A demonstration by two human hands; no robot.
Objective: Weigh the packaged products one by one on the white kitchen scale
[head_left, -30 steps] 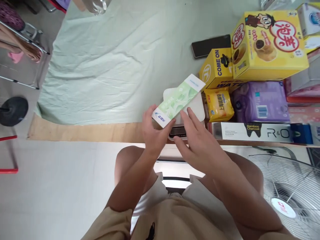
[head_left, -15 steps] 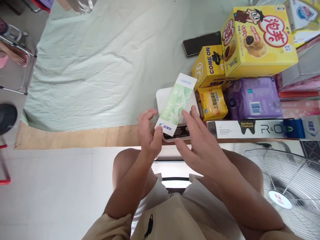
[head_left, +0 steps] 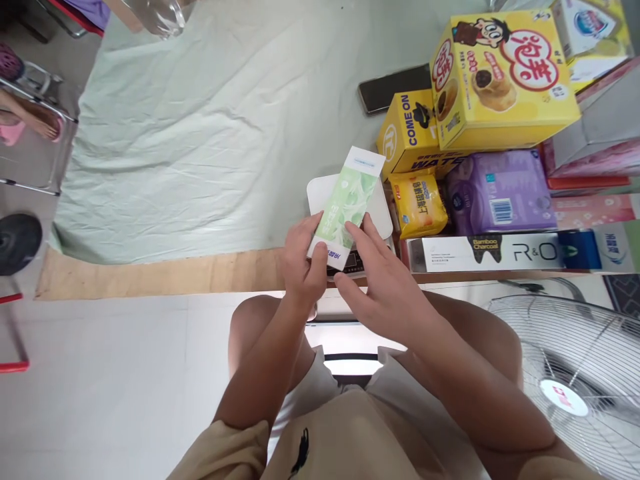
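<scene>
A green and white toothpaste box [head_left: 345, 203] lies slanted over a white kitchen scale [head_left: 323, 191]. The box covers much of the scale's platform and part of its dark display panel [head_left: 354, 262]. My left hand [head_left: 306, 263] grips the box's lower left side, thumb on the face and fingers along the edge. On the other side, my right hand [head_left: 383, 270] is closed about the lower right part, its index fingertip on the printed face and its thumb by the bottom corner. Whether the box touches the platform, I cannot tell.
Right of the scale stand a yellow soap pack [head_left: 419, 205], a purple pack [head_left: 503, 190], yellow boxes [head_left: 510, 87] and a long toothpaste carton [head_left: 490, 253]. A phone [head_left: 390, 90] lies behind them on the green cloth [head_left: 200, 133]. A fan [head_left: 575, 380] is at lower right.
My left fingers and thumb have closed on the box. My right hand has moved left, its index finger now over the box's face. The view has shifted slightly.
</scene>
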